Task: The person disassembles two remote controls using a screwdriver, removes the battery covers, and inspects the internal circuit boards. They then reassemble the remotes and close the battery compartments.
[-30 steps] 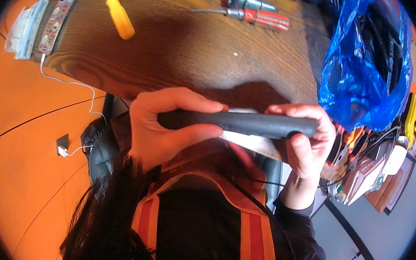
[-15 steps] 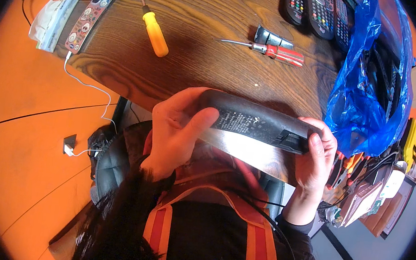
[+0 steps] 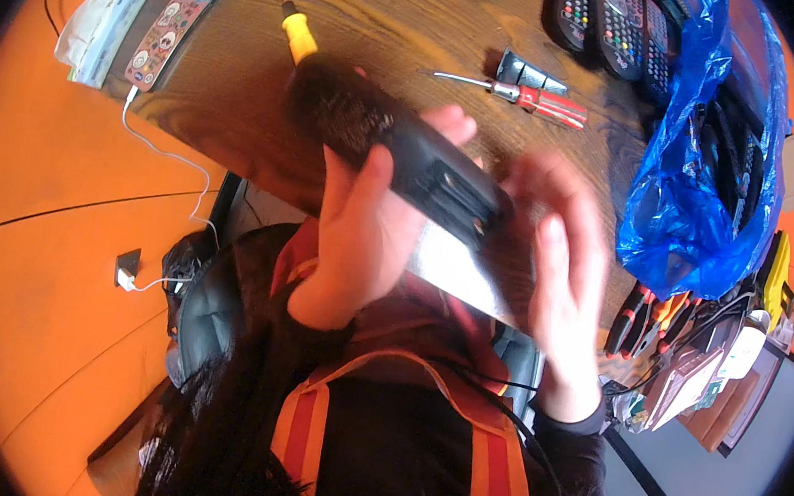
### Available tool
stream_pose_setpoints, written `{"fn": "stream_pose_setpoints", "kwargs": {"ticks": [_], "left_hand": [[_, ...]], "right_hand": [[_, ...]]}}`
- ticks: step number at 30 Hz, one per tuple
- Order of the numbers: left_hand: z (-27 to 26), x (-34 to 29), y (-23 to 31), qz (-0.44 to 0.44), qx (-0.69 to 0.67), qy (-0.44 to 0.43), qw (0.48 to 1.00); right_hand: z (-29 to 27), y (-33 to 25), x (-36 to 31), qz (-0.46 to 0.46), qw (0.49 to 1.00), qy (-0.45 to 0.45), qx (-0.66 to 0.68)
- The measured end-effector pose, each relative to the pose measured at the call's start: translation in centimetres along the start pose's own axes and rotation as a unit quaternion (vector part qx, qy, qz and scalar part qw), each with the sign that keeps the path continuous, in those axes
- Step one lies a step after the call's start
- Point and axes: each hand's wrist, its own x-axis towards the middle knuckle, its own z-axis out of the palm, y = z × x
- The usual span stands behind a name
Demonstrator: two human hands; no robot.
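My left hand grips a black remote control, back side up and tilted over the table's near edge. Fingers pass beneath it, with the thumb on its near side. Its battery compartment lies uncovered at the right end, showing two dark slots. Close by that end is my right hand, fingers curved and smeared by motion; whether it holds the cover I cannot make out. Past the remote's far left end lies a yellow-handled screwdriver, partly hidden. A red-handled screwdriver rests beyond, beside a small grey tube.
Several more remotes lie at the far right, next to a blue plastic bag of black items. Pliers sit at the right edge. A patterned phone on a white cable and a tissue pack are at left.
The remote has swung up and left in my left hand, and its battery compartment now shows uncovered. My right hand has come off its right end.
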Motion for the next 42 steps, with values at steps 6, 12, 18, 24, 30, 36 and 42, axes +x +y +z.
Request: {"fn": "stream_pose_setpoints", "kwargs": {"ticks": [6, 12, 18, 24, 30, 36, 42], "left_hand": [[-1.0, 0.1, 1.0, -0.002, -0.071, 0.040, 0.997], [-0.5, 0.2, 0.9, -0.009, -0.018, 0.040, 0.999], [-0.4, 0.2, 0.8, -0.006, -0.013, 0.024, 1.000], [-0.7, 0.2, 0.7, -0.011, -0.008, -0.020, 1.000], [-1.3, 0.3, 0.2, 0.018, 0.037, -0.033, 0.999], [-1.2, 0.5, 0.3, 0.018, 0.053, -0.032, 0.998], [-0.9, 0.4, 0.4, 0.015, 0.084, -0.038, 0.996]], "right_hand": [[-1.3, 1.3, 8.0, -0.206, 0.896, 0.025, -0.393], [-0.4, 3.1, 11.3, -0.167, 0.891, -0.010, -0.421], [-1.3, 1.3, 10.7, -0.258, 0.891, 0.105, -0.359], [-1.6, -0.1, 3.9, -0.220, 0.952, 0.089, 0.193], [0.3, 2.4, -0.5, -0.154, 0.949, 0.092, 0.258], [-0.2, 2.5, -1.1, -0.229, 0.972, 0.041, -0.021], [-1.4, 0.8, -1.1, -0.219, 0.956, -0.020, -0.192]]}}
